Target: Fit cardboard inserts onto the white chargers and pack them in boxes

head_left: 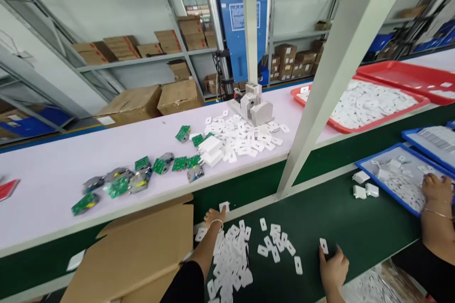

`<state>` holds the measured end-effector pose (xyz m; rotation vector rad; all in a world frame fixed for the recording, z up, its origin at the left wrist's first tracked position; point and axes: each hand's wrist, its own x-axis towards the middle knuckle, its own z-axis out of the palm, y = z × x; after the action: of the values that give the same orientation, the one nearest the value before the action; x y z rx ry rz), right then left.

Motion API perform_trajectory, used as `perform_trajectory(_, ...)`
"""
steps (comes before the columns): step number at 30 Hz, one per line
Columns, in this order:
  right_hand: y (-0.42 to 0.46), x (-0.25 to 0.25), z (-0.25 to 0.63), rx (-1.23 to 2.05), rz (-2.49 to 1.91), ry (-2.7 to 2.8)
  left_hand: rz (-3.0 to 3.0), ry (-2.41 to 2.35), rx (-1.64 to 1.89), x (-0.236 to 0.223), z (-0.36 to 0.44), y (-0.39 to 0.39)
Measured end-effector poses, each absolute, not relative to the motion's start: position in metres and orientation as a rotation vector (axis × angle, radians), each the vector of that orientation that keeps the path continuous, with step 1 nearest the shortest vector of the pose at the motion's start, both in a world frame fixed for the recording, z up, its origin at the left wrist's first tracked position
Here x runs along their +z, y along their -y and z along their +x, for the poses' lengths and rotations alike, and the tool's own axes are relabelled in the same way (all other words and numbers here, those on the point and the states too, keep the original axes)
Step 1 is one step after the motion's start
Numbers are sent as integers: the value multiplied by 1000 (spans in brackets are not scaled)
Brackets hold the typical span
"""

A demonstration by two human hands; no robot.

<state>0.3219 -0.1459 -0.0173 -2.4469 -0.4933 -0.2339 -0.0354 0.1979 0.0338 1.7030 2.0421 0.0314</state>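
Note:
My left hand (215,218), with a bangle at its wrist, is by the ledge and pinches a small white plastic plate (223,207) with a slot. Below it, a heap of similar white plates (229,255) covers the green work surface. At lower right, my right hand (334,270) has another slotted white plate (323,245) at its thumb tip; the grip is partly hidden. Several loose plates (275,241) are scattered between my hands.
A co-worker's hand (437,189) reaches into a blue tray (362,163) of white parts. White housings (359,192) sit beside it. Green circuit boards (117,187) and more plates lie on the raised shelf (53,151). A metal post (327,80) and open carton (142,246) flank the area.

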Motion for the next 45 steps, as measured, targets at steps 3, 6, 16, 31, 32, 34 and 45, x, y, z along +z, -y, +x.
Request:
perform_trajectory(3,155,-34,330,-130,-2488,419,1606,-2140,-57,24,-8,-208)
perform_trajectory(6,157,-38,338,18,-2530,375,1641,-2090,-38,15,15,-208)
perform_trajectory(16,130,6,342,100,-2411,191,1679,-1731,359,41,12,-191)
perform_trajectory(31,27,197,211,746,-1606,830,1870,-1032,1212,244,-43,-49)
perform_trajectory(32,29,213,202,761,-1533,909,1901,-974,1238,257,-45,-41)
perform_trajectory(34,34,249,184,716,-1323,1162,1928,-918,1211,277,-47,-26)
perform_trajectory(45,68,307,146,551,-1228,1731,1840,-860,917,285,-55,12)
